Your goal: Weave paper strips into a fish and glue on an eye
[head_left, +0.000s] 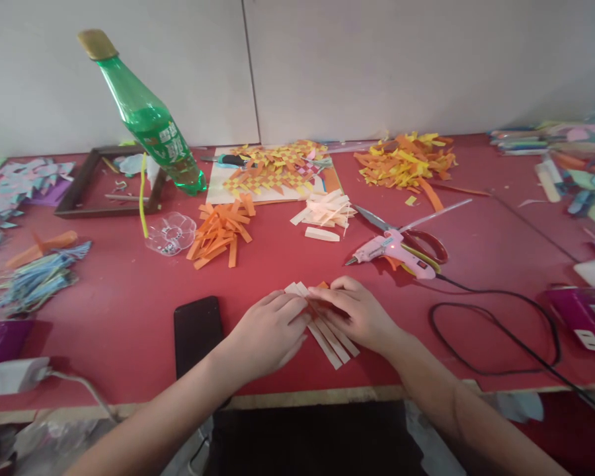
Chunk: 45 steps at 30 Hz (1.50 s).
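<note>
A craft workspace is shown: paper strips are heaped on a red bench, a glue gun laid at center right.

Bare desk separates the smartphone from the orange paper strips; toward the right edge, a looped cord obstructs passage.

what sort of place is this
Probably a craft workspace: a pink glue gun lies on the red table, scissors beside it, with piles of cut orange strips and pale strips behind the hands.
</note>
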Available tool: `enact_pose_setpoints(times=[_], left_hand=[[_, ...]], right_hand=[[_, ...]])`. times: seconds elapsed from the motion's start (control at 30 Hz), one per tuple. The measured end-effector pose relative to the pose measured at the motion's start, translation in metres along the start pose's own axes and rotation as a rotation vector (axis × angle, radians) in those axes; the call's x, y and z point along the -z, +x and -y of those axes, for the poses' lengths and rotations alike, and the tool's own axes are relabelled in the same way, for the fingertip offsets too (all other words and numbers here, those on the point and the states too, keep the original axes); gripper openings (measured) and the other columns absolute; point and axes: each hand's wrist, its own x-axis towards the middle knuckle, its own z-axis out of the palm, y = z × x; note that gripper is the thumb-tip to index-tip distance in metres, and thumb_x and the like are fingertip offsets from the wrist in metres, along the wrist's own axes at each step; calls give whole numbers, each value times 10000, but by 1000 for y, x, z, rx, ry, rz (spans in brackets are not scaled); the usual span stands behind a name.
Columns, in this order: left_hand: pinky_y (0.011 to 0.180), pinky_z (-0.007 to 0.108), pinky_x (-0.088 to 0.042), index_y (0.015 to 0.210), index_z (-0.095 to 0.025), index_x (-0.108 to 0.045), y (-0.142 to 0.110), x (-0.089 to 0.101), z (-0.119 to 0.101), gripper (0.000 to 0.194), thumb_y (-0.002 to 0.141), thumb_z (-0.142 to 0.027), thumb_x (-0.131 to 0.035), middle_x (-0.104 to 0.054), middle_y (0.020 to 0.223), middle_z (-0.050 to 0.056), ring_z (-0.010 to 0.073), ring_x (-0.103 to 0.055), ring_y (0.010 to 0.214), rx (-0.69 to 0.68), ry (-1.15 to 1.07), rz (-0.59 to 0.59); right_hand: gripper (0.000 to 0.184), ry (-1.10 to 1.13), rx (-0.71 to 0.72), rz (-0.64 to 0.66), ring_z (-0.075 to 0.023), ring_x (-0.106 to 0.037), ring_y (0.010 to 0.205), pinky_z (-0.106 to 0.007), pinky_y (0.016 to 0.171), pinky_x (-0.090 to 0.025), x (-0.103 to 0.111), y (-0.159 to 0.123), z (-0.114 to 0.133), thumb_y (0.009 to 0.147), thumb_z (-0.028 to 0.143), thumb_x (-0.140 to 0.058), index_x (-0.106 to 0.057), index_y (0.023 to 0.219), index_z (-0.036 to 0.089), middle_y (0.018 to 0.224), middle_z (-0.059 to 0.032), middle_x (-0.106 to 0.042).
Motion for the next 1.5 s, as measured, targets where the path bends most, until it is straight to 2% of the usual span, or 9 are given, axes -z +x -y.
enact_pose_setpoints(times=[0.23, 0.33, 0.5, 0.67, 0.77, 1.0, 1.2, 1.5], left_hand=[[925, 425, -531, 1008, -112, -671, 2, -5, 9, 247, 943, -229, -464, -654, 1013, 114, 263, -624, 996, -51, -35, -47], [941, 395, -523, 1028, -124, -669, 1, -4, 15, 238, 933, -248, -489, -654, 1061, 110, 244, -618, 1025, -72, -119, -58], [944, 372, -517, 931, -134, -680, 1, -2, 22, 207, 932, -204, -485, -667, 1056, 99, 216, -626, 1017, -80, -254, -74], [1003, 403, -492, 925, -130, -693, 1, -1, 19, 219, 934, -189, -482, -685, 1033, 98, 232, -620, 1047, -83, -194, -130], [976, 404, -514, 948, -131, -702, 0, 0, 18, 222, 933, -200, -492, -691, 1034, 97, 237, -629, 1038, -69, -173, -139], [964, 414, -519, 954, -118, -694, 0, 1, 17, 216, 931, -180, -489, -697, 1036, 100, 236, -646, 1011, -72, -162, -142], [968, 441, -514, 1053, -117, -657, 0, 0, 17, 228, 939, -207, -483, -688, 1053, 105, 242, -641, 1016, -58, -158, -110], [968, 453, -520, 1024, -129, -660, 0, 1, 13, 232, 952, -233, -466, -679, 1050, 110, 246, -644, 1005, -46, -131, -109]], right_hand=[[369, -3, 4, -11, -174, -598, 829, -327, 743, -553, 1, 4, 2, 899, 188, -555, -605, 1261, 245, 904, -62, -611], [355, -23, 7, -11, -180, -591, 841, -338, 756, -548, 2, 4, 5, 901, 185, -550, -613, 1245, 240, 904, -63, -623], [308, -45, 21, -15, -185, -577, 836, -343, 757, -541, 4, 6, 9, 952, 240, -491, -626, 1227, 207, 899, -77, -641], [317, -49, 15, -14, -187, -576, 839, -344, 762, -536, 3, 5, 9, 941, 233, -507, -632, 1232, 209, 904, -80, -642], [319, -46, -3, -15, -190, -573, 840, -352, 766, -537, 2, 4, 8, 937, 235, -513, -636, 1231, 220, 913, -82, -652], [333, -28, 20, -17, -189, -568, 869, -345, 790, -529, 1, 4, 7, 932, 203, -516, -628, 1245, 215, 927, -78, -678], [337, -25, 27, -21, -181, -554, 844, -338, 774, -526, 1, 5, 9, 945, 199, -494, -618, 1257, 219, 930, -68, -692], [347, -31, 18, -23, -188, -563, 847, -346, 770, -531, 1, 6, 10, 927, 182, -504, -607, 1255, 227, 907, -62, -695]])
